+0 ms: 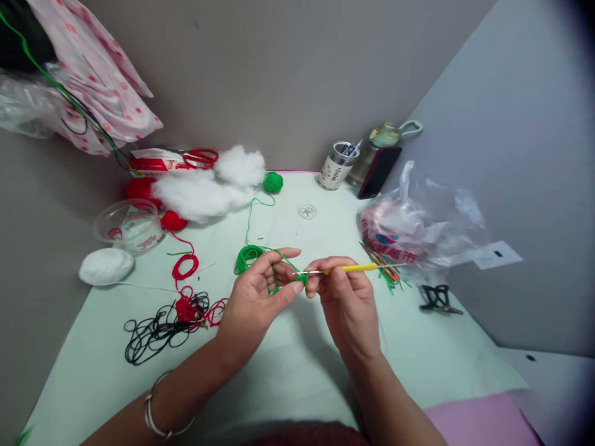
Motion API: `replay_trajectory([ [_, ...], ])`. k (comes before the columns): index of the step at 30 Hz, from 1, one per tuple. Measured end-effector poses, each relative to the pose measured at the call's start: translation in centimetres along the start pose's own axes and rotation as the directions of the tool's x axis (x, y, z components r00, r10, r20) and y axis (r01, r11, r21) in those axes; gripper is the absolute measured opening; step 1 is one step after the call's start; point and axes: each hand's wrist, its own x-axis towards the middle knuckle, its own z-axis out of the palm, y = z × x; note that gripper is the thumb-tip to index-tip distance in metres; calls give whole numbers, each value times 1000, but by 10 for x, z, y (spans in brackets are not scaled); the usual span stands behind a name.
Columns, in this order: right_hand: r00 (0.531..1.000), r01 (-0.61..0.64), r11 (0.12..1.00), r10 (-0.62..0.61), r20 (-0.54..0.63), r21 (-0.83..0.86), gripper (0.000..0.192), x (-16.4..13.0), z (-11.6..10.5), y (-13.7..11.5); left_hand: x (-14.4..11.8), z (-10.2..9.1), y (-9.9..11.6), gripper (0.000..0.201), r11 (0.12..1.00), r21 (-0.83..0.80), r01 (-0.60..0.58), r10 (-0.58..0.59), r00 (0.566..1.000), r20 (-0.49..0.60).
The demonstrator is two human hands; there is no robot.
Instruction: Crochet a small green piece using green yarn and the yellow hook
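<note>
Between the fingertips of my left hand [260,288] is a small piece of green crochet work [302,279], with green yarn running over the fingers. My right hand [348,297] grips a crochet hook [356,268] by its yellow handle, and the metal tip points left into the green stitches. Behind my left hand lies a loose coil of green yarn [248,257]. A thin strand leads up from there to a green yarn ball [273,182] near the back wall. My fingers partly hide the crochet piece.
At the left are tangled black cord [149,328], red yarn [186,310], a white yarn ball [106,266], a clear plastic bowl [127,226], white stuffing [204,195] and red scissors [201,158]. At the right stand a pen can [335,170], a bottle [367,158], a phone [380,172], a plastic bag [400,223] and a black claw clip [437,298].
</note>
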Motion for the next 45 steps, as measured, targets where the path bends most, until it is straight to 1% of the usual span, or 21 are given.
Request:
replay_trajectory([
  [3,1000,-15,1000,15,-9,8,15,1,-1,-2,0,0,1,36,999,-42,15,-15,1000,14],
  [6,1000,9,999,-9,2,-34,17,0,-4,-4,-1,0,2,35,999,-35,16,-16,1000,18],
  [9,996,87,988,-84,29,-126,18,-3,-7,-5,-1,-1,3,33,1000,-20,8,-8,1000,28],
  [12,979,204,942,-194,65,-267,19,-8,-9,-5,-2,0,5,34,1000,8,-1,1,1000,6],
  [14,952,306,876,-283,116,-373,21,-11,-8,-6,-2,1,6,35,999,47,-5,6,1000,-13],
  [17,886,464,725,-396,244,-509,24,-15,-8,-7,-2,1,8,35,992,123,-17,21,999,-25],
  [20,815,578,568,-436,381,-587,24,-15,-8,-9,-1,1,8,34,984,176,-35,41,999,-35],
  [22,798,602,516,-422,430,-610,23,-14,-8,-12,-1,1,7,34,978,203,-52,62,997,-47],
  [26,811,584,505,-395,432,-635,24,-13,-10,-12,-2,2,4,32,954,283,-101,127,989,-77],
  [28,794,602,433,-408,450,-671,24,-15,-12,-8,-2,3,3,32,949,298,-108,142,985,-96],
  [30,757,641,334,-428,495,-692,28,-17,-12,-5,-2,3,2,36,958,270,-97,133,984,-118],
  [31,745,652,311,-433,508,-691,30,-17,-13,-3,-1,3,2,39,966,244,-85,118,985,-124],
  [32,745,653,322,-439,503,-685,30,-17,-12,-3,0,2,2,42,973,217,-73,102,987,-125],
  [33,759,640,368,-441,479,-675,29,-16,-12,-3,0,2,2,43,979,193,-61,85,989,-118],
  [36,844,534,576,-413,343,-619,24,-11,-9,-6,1,0,3,39,981,182,-61,79,992,-95],
  [37,861,507,616,-403,311,-603,24,-9,-8,-7,1,0,2,36,978,195,-74,94,991,-97],
  [38,865,500,624,-399,306,-601,24,-8,-8,-7,1,-1,2,33,975,207,-86,109,989,-103],
  [39,855,516,599,-404,325,-612,24,-8,-8,-7,1,-1,1,32,972,214,-93,118,987,-108],
  [40,835,546,546,-418,358,-636,24,-9,-8,-6,1,-1,0,33,972,216,-92,118,987,-110],
  [43,762,623,303,-442,473,-721,34,-15,-11,0,0,1,-1,43,983,174,-59,78,991,-105],
  [45,739,630,158,-424,524,-761,44,-20,-13,4,0,1,-1,46,997,71,-11,17,996,-88],
])
